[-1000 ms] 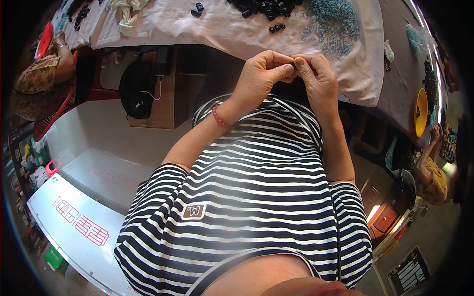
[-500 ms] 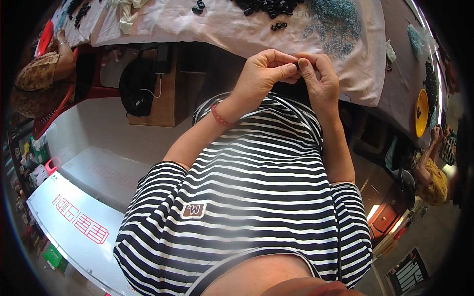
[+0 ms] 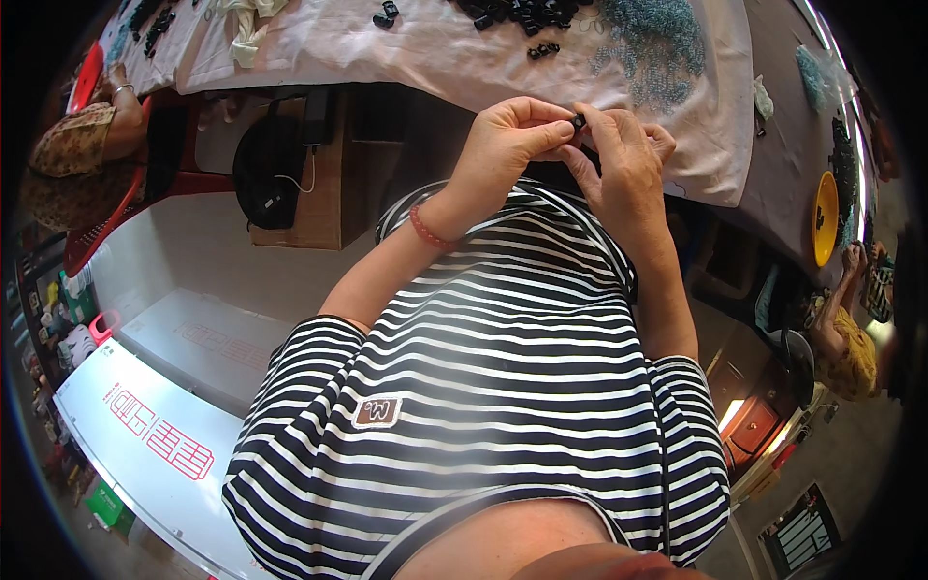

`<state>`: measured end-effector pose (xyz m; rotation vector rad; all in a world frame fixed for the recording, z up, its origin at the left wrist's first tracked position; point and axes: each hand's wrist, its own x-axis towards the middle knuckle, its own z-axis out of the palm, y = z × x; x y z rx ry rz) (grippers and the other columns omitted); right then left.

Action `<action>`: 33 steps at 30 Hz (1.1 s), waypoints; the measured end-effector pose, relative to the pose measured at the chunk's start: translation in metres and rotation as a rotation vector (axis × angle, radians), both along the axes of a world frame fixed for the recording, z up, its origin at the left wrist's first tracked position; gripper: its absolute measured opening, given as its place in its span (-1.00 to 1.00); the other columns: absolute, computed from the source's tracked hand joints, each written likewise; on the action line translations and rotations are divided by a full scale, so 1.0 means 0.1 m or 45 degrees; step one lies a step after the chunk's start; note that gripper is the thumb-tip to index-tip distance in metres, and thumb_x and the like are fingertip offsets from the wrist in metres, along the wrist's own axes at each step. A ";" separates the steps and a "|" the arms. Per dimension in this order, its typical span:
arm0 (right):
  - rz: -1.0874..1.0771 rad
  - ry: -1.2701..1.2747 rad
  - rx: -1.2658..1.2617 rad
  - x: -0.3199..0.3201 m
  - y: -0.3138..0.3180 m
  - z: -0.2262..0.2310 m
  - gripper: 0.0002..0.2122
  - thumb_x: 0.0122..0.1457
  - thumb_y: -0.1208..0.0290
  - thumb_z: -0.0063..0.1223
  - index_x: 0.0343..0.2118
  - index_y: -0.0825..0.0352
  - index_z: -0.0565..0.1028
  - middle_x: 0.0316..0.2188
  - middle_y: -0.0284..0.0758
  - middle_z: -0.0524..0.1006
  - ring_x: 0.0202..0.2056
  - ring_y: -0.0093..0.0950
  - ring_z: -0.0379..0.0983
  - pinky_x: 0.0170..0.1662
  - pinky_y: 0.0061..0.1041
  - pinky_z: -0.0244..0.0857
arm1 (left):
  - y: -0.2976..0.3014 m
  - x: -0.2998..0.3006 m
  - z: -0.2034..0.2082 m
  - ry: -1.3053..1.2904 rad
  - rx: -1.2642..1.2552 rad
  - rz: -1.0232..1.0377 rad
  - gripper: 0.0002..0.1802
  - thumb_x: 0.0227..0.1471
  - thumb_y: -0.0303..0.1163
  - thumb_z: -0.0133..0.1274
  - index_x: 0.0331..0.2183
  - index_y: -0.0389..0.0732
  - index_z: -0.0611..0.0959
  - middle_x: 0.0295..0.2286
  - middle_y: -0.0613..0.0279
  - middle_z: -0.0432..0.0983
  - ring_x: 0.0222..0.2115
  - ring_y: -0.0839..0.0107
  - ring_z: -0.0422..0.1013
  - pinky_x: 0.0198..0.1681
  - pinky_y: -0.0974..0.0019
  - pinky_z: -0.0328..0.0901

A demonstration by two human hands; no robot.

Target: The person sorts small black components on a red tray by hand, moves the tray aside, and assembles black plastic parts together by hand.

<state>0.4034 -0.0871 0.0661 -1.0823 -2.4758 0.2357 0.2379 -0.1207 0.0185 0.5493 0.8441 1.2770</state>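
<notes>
Between the thumb and forefinger of my left hand is a small shiny black piece, too small to name exactly. My right hand is close beside it, its thumb dropped away from the forefinger. That forefinger's tip reaches the piece or nearly does; I cannot tell if it touches. Both hands hover just off the near edge of the cloth-covered table. Beyond them on the cloth lie a heap of similar black pieces, a short row of black pieces and a spread of clear bluish loops.
A pale crumpled glove-like item lies on the cloth at the left. A yellow dish stands on the table's right side. People sit at far left and far right. Under the table is a cardboard box.
My right thumb and forefinger have parted, and the right hand has turned slightly. The black piece, mostly hidden before, now shows in my left fingertips.
</notes>
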 end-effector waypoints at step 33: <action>0.025 0.026 0.120 0.00 0.04 -0.09 -0.65 0.03 0.31 0.27 -0.13 0.33 0.51 -0.41 -0.36 0.50 -0.33 -0.41 0.48 0.04 -0.26 0.08 | 0.10 -0.17 -0.06 -0.111 -0.141 -0.329 -0.75 0.20 -0.27 0.12 -0.26 -0.29 0.67 -0.36 0.15 0.66 -0.35 0.42 0.61 -0.16 0.37 0.51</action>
